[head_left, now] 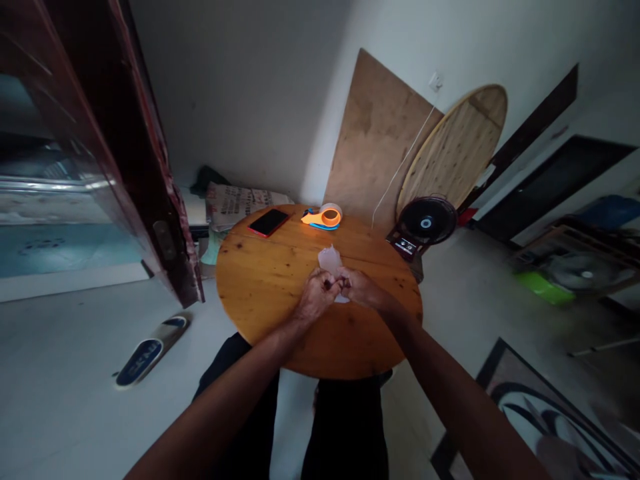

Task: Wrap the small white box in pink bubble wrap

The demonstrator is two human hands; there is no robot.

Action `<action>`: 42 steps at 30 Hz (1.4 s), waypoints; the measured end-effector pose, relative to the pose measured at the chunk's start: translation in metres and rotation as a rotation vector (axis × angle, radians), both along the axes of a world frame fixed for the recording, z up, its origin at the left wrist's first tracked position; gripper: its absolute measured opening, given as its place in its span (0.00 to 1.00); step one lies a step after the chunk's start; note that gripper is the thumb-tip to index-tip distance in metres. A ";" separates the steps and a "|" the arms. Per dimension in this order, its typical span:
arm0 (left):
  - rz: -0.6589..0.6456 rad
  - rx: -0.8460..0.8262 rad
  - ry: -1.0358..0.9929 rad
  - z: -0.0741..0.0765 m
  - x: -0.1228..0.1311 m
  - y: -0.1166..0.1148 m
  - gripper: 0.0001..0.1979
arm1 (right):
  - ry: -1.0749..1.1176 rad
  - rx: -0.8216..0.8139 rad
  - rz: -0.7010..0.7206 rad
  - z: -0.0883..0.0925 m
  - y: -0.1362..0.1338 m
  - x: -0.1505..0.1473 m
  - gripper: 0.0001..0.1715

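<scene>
Both my hands meet over the middle of a round wooden table (270, 293). Between them is a pale, thin sheet (329, 259), perhaps paper or plastic film; it sticks out above and below my fingers. My left hand (318, 293) is closed, with its fingertips pinched on the sheet. My right hand (356, 287) is closed too, pinching the sheet right beside the left fingertips. Just what lies between the fingertips is too small to make out. Farther back on the table stands an orange and blue tape dispenser (325, 217) with a roll in it.
A phone (269, 223) with a red edge lies at the table's back left. Behind the table, a brown board (375, 120) and a round wooden top (460, 140) lean on the wall. A black fan (427, 221) stands at the right, a slipper (150, 353) on the floor at left.
</scene>
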State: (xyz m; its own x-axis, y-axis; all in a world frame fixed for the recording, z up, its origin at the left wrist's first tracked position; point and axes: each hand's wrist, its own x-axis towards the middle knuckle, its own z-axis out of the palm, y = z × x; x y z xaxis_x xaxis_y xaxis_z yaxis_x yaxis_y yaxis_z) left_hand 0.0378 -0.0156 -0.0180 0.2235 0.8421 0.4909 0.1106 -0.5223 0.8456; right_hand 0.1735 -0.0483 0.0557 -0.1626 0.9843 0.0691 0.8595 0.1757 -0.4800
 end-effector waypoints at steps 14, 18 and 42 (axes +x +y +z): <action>0.023 -0.039 0.147 0.005 0.000 -0.002 0.02 | 0.346 -0.224 0.044 0.002 0.001 0.018 0.38; 0.061 -0.024 0.147 0.006 0.000 -0.003 0.05 | 0.615 -0.218 -0.008 -0.003 -0.005 0.018 0.34; 0.049 -0.042 0.318 0.011 -0.004 -0.004 0.15 | -0.043 0.103 -0.342 -0.009 0.026 0.013 0.13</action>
State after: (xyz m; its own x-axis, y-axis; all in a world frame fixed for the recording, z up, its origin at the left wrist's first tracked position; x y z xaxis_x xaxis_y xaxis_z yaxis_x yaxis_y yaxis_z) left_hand 0.0336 -0.0194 -0.0069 0.3184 0.8738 0.3675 0.3968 -0.4750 0.7855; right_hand 0.1862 -0.0222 0.0468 0.1695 0.9706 0.1707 0.8962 -0.0797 -0.4365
